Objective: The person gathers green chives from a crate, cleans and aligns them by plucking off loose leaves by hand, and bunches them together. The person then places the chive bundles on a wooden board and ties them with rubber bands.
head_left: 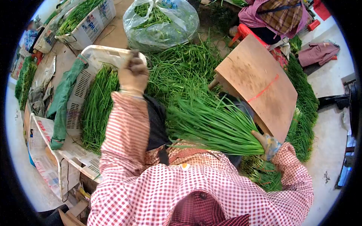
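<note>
Lighting bright, diffuse; shadows soft. Pale floor [325, 150] at right close to washed out. Glare streaks on clear plastic bag [183, 30]. Motion blur on left grip [134, 73], also on leaf tips of green bunch [226, 130]. Fisheye distortion: edges bowed, corners black, bluish fringe along rim.

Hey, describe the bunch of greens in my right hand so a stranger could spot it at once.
Find the big brown board slanting across the picture's right side. Just below and to its left, a green bunch fans leftward from the right hand. Unlike the loose greens heaped beyond it, this bunch lies mostly one way, gathered at one end in the hand's grip.
</note>
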### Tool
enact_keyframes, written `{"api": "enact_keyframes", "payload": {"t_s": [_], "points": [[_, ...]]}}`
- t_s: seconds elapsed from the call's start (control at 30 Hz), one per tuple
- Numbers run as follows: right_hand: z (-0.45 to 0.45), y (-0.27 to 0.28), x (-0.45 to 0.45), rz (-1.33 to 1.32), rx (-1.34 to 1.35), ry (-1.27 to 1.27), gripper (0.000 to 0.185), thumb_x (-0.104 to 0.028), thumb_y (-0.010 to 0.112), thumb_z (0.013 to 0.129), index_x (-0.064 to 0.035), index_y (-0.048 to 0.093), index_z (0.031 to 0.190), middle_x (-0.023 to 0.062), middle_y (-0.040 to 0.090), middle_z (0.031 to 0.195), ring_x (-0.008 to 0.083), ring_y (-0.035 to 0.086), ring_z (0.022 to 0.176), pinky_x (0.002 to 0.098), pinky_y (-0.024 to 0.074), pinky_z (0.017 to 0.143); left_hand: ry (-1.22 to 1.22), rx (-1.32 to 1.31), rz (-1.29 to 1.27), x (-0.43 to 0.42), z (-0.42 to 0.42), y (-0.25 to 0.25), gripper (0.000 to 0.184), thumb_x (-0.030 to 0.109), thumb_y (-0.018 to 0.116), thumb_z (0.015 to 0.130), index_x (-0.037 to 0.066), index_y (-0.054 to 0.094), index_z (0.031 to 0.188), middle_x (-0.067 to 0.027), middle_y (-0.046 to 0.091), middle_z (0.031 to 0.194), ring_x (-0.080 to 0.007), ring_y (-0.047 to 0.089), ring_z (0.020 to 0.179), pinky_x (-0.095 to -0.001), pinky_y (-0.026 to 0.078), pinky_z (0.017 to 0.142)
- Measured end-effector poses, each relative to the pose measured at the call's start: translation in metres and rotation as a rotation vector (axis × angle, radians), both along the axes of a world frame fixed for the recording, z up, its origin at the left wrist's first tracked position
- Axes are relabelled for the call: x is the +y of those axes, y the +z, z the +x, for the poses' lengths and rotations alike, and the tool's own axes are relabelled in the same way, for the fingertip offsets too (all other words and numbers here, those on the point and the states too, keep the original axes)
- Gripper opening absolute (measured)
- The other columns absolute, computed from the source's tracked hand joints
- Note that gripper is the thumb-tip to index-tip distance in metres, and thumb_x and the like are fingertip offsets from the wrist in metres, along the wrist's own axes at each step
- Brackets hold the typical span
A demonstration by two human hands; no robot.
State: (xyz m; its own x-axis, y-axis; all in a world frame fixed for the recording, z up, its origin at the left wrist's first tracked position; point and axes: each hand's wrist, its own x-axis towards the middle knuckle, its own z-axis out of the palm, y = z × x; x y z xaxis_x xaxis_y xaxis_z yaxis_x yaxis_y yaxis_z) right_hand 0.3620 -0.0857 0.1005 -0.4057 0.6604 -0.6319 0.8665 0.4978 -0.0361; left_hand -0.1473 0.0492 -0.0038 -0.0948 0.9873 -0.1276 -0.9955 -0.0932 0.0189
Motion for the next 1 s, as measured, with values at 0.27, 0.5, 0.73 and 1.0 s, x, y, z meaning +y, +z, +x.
{"api": "enact_keyframes", "payload": {"t_s": [0.27,0.5,0.73,1.0], "points": [[-0.025,0.036,0.124,-0.067,0.409,-0.021,0.091,-0.003,0.067,0.066,-0.0154,0.024,0.145,0.0127,0.065,0.107,0.0257,0.064,0.092,0.0351,0.0498,0.082,0.202,0.639,-0.368,-0.013,-0.018,-0.004,0.016,0.010,0.061,0.085,0.008,0.059,0.100,-0.0030,0.062,0.086,-0.0118,0.057,0.069,-0.0208,0.049,0.060],[-0.049,0.127,0.217,0.176,0.680,-0.256,0.084,-0.005,0.064,0.066,-0.0130,0.030,0.141,0.0142,0.063,0.104,0.0187,0.064,0.078,0.0330,0.0533,0.062,0.108,0.687,-0.313,-0.010,-0.020,-0.045,0.020,0.014,0.061,0.084,0.007,0.059,0.102,-0.0045,0.062,0.089,-0.0161,0.058,0.079,-0.0247,0.049,0.069],[0.028,0.085,0.257,-0.468,1.268,-0.967,0.065,-0.002,0.067,0.071,-0.0095,0.044,0.132,0.0156,0.061,0.102,0.0222,0.064,0.070,0.0345,0.0564,0.059,0.049,0.477,-0.430,-0.016,-0.024,-0.033,0.019,0.018,0.066,0.082,0.009,0.062,0.098,-0.0039,0.065,0.093,-0.0153,0.059,0.079,-0.0243,0.051,0.069],[0.065,0.000,0.228,0.081,-0.100,-0.749,0.062,-0.019,0.072,0.066,-0.0114,0.052,0.125,0.0119,0.067,0.088,0.0186,0.065,0.070,0.0304,0.0488,0.055,0.006,0.639,-0.510,-0.007,-0.020,-0.027,0.042,0.020,0.067,0.083,0.005,0.054,0.120,-0.0066,0.059,0.111,-0.0154,0.057,0.092,-0.0236,0.051,0.075]]}}
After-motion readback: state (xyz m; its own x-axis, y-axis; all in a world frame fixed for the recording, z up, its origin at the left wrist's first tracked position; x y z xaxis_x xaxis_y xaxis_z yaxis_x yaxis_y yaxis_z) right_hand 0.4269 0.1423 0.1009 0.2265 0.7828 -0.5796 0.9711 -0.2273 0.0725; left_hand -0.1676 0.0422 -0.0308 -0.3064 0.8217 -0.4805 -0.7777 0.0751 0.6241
